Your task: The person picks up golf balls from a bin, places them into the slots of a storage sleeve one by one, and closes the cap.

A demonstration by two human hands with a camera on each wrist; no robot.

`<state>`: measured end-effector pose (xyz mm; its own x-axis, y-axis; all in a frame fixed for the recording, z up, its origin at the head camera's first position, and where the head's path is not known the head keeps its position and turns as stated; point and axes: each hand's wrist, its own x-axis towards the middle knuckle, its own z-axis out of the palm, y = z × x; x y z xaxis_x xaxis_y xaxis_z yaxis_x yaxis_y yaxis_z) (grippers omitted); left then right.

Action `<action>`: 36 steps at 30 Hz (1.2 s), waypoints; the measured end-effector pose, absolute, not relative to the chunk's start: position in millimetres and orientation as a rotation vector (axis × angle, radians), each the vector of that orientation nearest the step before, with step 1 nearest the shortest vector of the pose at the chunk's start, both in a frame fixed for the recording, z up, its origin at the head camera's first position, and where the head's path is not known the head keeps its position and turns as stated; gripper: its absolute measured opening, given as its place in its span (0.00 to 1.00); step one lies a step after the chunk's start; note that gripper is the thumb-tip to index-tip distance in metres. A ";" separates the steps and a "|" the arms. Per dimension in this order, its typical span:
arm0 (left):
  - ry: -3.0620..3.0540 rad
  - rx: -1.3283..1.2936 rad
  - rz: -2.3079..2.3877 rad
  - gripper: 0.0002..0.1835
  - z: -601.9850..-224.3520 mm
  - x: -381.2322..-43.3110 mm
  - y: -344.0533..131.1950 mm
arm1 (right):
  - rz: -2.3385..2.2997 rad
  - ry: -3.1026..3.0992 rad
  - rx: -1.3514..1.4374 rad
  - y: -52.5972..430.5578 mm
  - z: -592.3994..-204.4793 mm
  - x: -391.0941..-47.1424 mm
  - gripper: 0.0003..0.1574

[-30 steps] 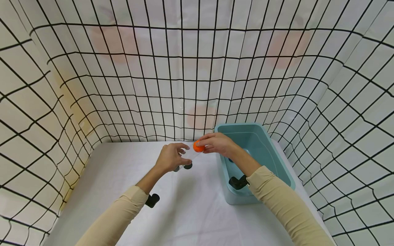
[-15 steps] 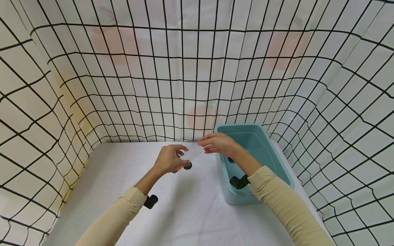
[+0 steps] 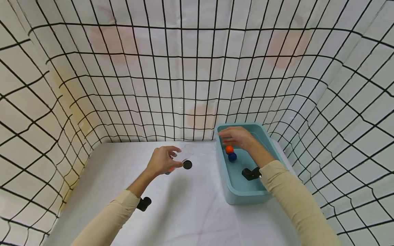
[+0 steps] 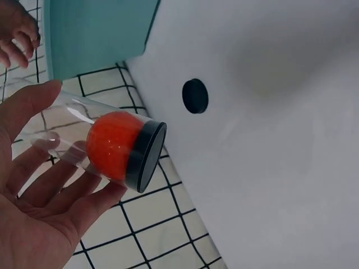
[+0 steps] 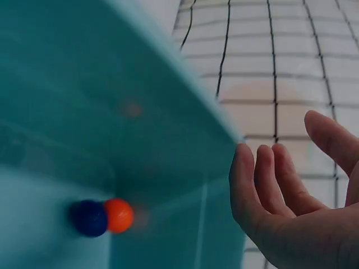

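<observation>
My left hand [image 3: 161,160] grips a clear tube [image 4: 73,109] above the table, its fingers and thumb curled round the wall. The tube lies tilted, with a black cap [image 4: 147,157] closing its lower end. An orange ball [image 4: 112,144] rests inside against that cap. My right hand [image 3: 237,136] hovers over the back left part of the teal bin [image 3: 246,199], holding nothing, its fingers loosely bent. Below it, on the bin's floor, a second orange ball [image 3: 229,149] and a dark blue ball [image 3: 232,156] sit side by side.
Another black cap [image 3: 187,164] lies on the white tablecloth [image 3: 197,212], near the left hand. Black grid netting [image 3: 197,80] surrounds the table at the back and both sides. The bin stands at the right, close to the back netting.
The right hand let an orange ball drop into the tube's mouth, and the ball slid down to the capped end. The right hand then moved right over the bin; the left shifted slightly left.
</observation>
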<state>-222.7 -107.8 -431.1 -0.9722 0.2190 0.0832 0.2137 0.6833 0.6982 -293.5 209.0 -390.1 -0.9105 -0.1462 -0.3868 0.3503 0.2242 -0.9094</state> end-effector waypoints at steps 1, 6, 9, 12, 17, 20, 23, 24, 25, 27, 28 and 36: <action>2.872 0.360 1.190 0.23 -431.7 -222.1 -109.7 | -1.741 2.107 0.217 212.5 -393.3 -295.1 0.29; 2.858 0.317 1.178 0.24 -435.1 -220.2 -117.8 | -1.717 2.166 0.391 229.5 -417.0 -303.9 0.30; 2.859 0.289 1.170 0.24 -437.8 -219.5 -122.5 | -1.679 2.199 0.453 235.9 -433.0 -308.7 0.30; 2.864 0.278 1.167 0.24 -439.7 -219.1 -126.0 | -1.648 2.208 0.530 239.4 -449.3 -312.2 0.27; 2.858 0.271 1.179 0.24 -440.8 -218.3 -130.0 | -1.610 2.197 0.635 245.6 -468.3 -313.4 0.34; 2.843 0.253 1.192 0.25 -441.1 -217.8 -131.8 | -1.579 2.194 0.669 250.8 -477.5 -312.7 0.39; 2.835 0.235 1.192 0.24 -441.0 -216.9 -133.4 | -1.542 2.199 0.685 255.3 -485.6 -312.9 0.39; 2.835 0.229 1.190 0.24 -441.0 -216.7 -134.0 | -1.533 2.193 0.703 256.5 -488.2 -313.6 0.39; 2.834 0.226 1.190 0.24 -440.9 -216.4 -134.4 | -1.519 2.190 0.705 257.7 -490.2 -314.1 0.39; 2.833 0.220 1.189 0.25 -440.9 -216.0 -135.2 | -1.495 2.181 0.726 260.2 -494.5 -315.6 0.39; 2.832 0.217 1.191 0.25 -440.9 -215.9 -135.6 | -1.486 2.172 0.742 261.3 -496.5 -316.7 0.39; 2.823 0.193 1.214 0.25 -443.3 -214.8 -138.7 | -1.500 2.094 0.794 269.2 -508.3 -319.5 0.36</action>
